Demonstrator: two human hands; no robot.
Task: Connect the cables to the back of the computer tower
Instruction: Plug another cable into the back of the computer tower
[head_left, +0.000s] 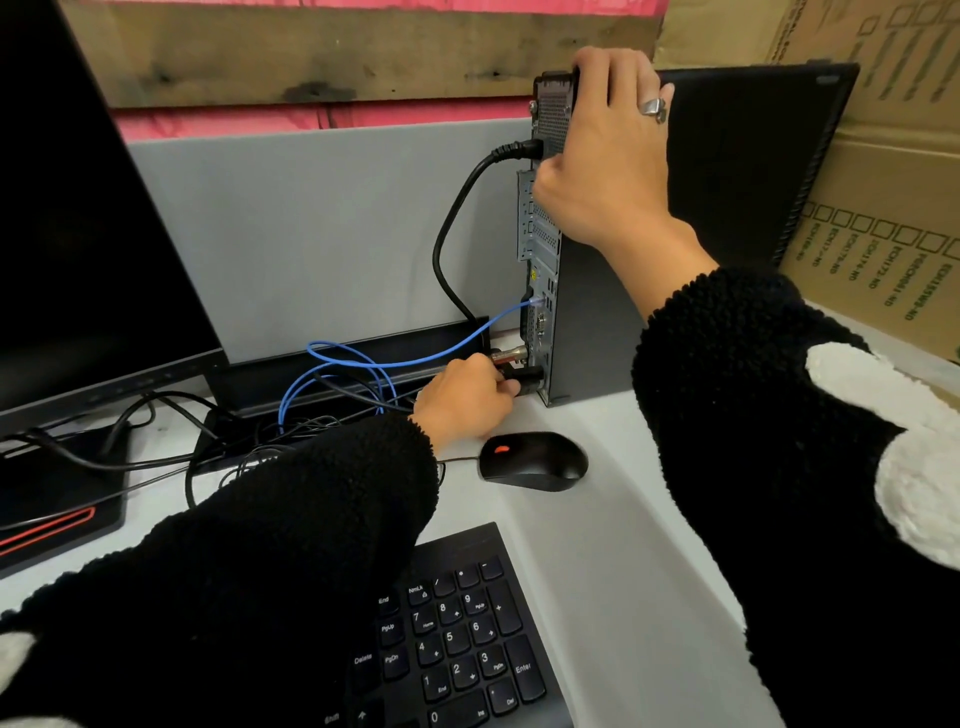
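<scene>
A slim black computer tower stands upright on the white desk, its metal back panel facing left. My right hand grips the tower's top rear corner. A thick black power cable is plugged in near the top. A blue network cable runs into a port lower down. My left hand pinches a black cable plug pressed against the bottom of the back panel. A silver connector sits just above it.
A black mouse lies just in front of my left hand. A black keyboard is at the near edge. A dark monitor stands at left over tangled cables. A grey partition lies behind, cardboard boxes at right.
</scene>
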